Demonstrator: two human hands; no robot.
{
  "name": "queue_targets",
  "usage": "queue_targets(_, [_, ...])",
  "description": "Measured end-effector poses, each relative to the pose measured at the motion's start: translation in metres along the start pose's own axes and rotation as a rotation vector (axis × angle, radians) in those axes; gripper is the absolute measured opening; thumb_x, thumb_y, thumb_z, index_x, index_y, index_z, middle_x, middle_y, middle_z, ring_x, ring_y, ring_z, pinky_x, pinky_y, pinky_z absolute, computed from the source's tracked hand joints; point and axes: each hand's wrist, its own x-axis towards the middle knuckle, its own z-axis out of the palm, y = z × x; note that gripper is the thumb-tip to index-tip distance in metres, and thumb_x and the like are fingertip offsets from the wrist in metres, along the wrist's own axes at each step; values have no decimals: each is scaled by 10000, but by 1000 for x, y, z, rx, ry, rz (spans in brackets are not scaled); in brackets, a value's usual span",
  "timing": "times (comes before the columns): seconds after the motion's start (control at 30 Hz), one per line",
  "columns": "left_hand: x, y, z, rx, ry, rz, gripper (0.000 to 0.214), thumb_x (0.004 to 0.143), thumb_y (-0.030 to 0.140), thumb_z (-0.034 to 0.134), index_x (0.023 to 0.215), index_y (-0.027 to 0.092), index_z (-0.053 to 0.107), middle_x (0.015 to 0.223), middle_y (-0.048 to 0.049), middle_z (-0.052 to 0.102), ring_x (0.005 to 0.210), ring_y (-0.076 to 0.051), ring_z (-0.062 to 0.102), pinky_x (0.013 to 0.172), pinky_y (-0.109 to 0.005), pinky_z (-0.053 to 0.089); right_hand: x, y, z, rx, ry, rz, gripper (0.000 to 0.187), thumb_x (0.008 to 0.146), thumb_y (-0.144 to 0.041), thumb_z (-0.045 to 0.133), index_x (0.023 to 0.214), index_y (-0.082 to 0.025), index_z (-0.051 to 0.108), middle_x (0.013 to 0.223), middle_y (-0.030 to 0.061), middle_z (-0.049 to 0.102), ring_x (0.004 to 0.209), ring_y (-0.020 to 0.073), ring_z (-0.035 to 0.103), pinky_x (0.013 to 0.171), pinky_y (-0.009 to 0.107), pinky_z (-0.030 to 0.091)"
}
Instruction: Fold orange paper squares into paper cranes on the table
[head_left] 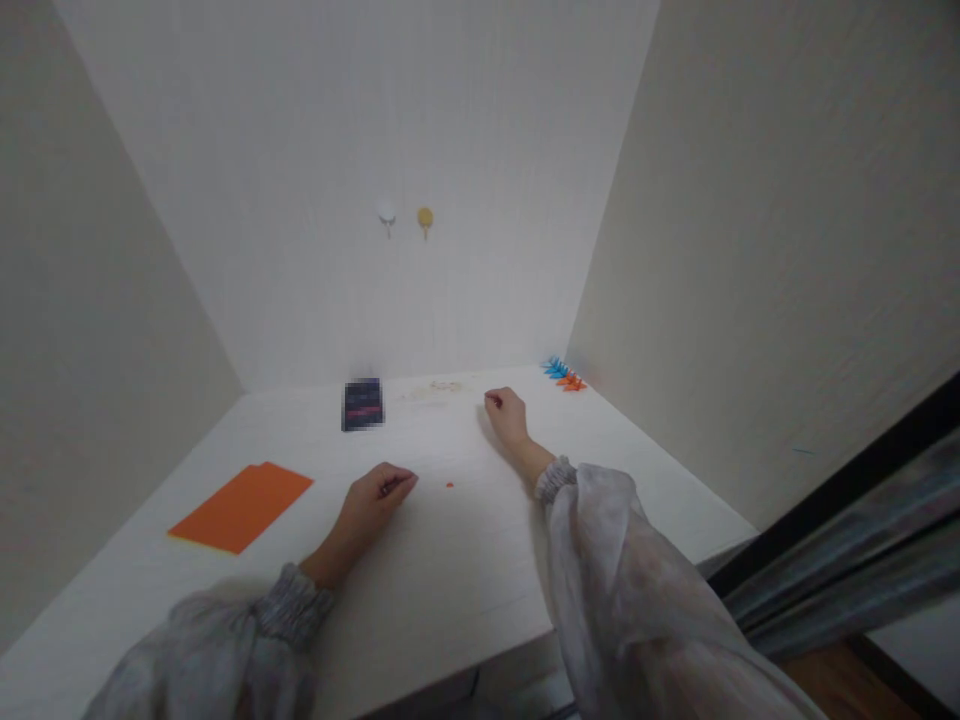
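Observation:
My left hand [376, 493] rests low over the white tabletop, thumb and fingers pressed together, and nothing shows at their tips. Just right of it lies a tiny orange scrap [450, 485], apart from the fingers. Farther back, my right hand [508, 415] is closed, its fingertips curled inward; whether something small is inside is hidden. Orange paper sheets [241, 508] lie stacked to the left of my left hand. At the back right corner stands a row of small folded paper pieces, some blue [556, 368] and some orange [574, 383].
A dark, pixelated rectangular item [363, 405] lies near the back of the white table [450, 600]. Two small hooks, one white [387, 213] and one yellow [425, 217], are on the back wall. Walls enclose both sides. Grey fabric [855, 560] hangs at the right.

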Motion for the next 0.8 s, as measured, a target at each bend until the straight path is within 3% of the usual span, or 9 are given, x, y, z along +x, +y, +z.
queue_targets(0.13, [-3, 2, -3, -7, 41, 48, 288, 736, 417, 467, 780, 166, 601, 727, -23, 603, 665, -144, 537, 623, -259, 418, -13, -55, 18, 127, -7, -37, 176, 747, -177, 437, 773, -169, 611, 755, 32, 603, 684, 126, 539, 664, 242, 434])
queue_targets(0.27, [-2, -1, -7, -37, 65, 89, 261, 740, 395, 476, 769, 166, 597, 737, -21, 604, 678, -136, 538, 630, -249, 418, -31, -87, 24, 228, -43, -63, 163, 753, -194, 448, 767, -172, 609, 732, 19, 594, 664, 118, 534, 637, 228, 435])
queue_targets(0.57, [-2, -11, -19, 75, 106, 52, 220, 742, 345, 488, 765, 155, 597, 687, -15, 574, 614, -117, 502, 568, -231, 401, -71, -83, 28, 437, -271, -146, 100, 723, -188, 515, 740, -175, 613, 639, 6, 555, 591, 124, 508, 561, 237, 417])
queue_targets(0.7, [-4, -13, -25, 271, 81, 96, 176, 770, 272, 458, 807, 171, 598, 788, -30, 563, 702, -124, 516, 647, -242, 419, -77, -88, 24, 477, -377, -219, 93, 728, -175, 512, 732, -190, 603, 645, 10, 554, 604, 129, 513, 567, 242, 416])
queue_targets(0.8, [-6, -14, -36, 513, 172, 59, 181, 759, 234, 483, 892, 166, 587, 913, -64, 536, 894, -168, 492, 808, -290, 387, -80, -90, 24, 467, -487, -262, 103, 742, -170, 493, 744, -203, 591, 666, 14, 557, 606, 129, 523, 550, 237, 421])
